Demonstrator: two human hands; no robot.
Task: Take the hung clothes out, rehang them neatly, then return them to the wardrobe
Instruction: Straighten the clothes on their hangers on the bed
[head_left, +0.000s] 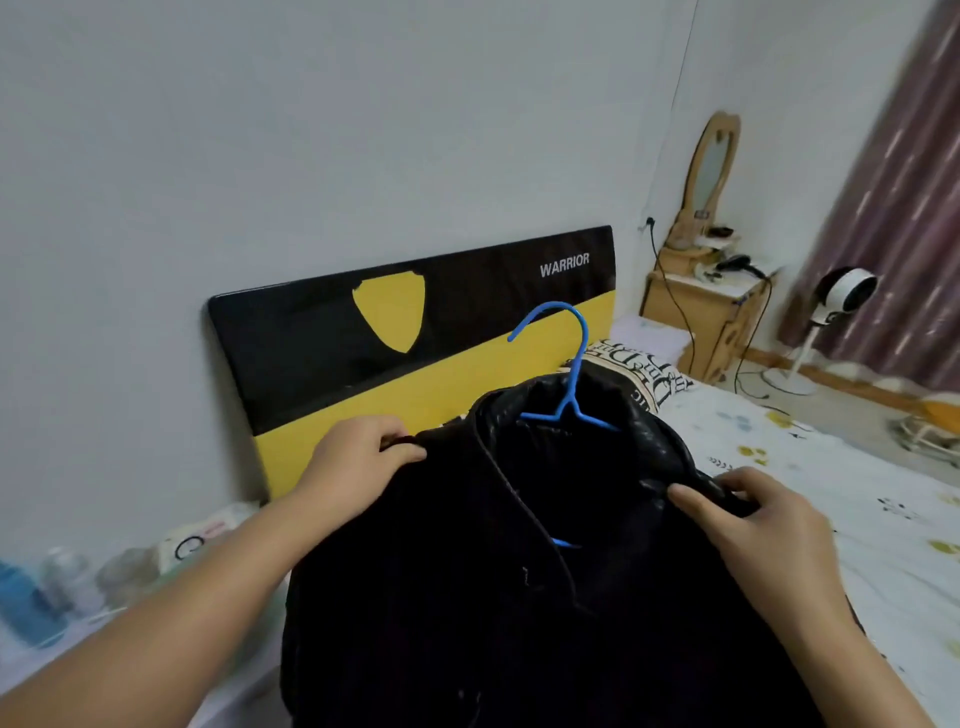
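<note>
The black jacket (519, 597) fills the foreground, held up between both arms over the bed (831, 467), its front facing the person and its collar standing open at the top. It seems to be lifted this way so the shoulders can be squared on the hanger before it goes back to the wardrobe, which is not in view. Beyond the fingers on the left stands a black and yellow headboard (363, 338) against the wall, and beyond the fingers on the right lies a printed pillow (654, 374). Farther off are a wooden nightstand (691, 317), a small mirror (711, 166) and a white fan (847, 291) by the curtain (914, 182). The left hand (358, 457) pinches the jacket's shoulder, fingers curled over the seam, thumb pressing the front. The right hand (748, 525) grips the other shoulder in the same fashion, fingers folded over the edge. Between the two sets of fingers, the blue hanger (571, 410) sits inside the collar with its hook rising clear above; a short blue piece shows lower in the opening. Likely the hands tug outward to seat each shoulder over the hanger's ends.
</note>
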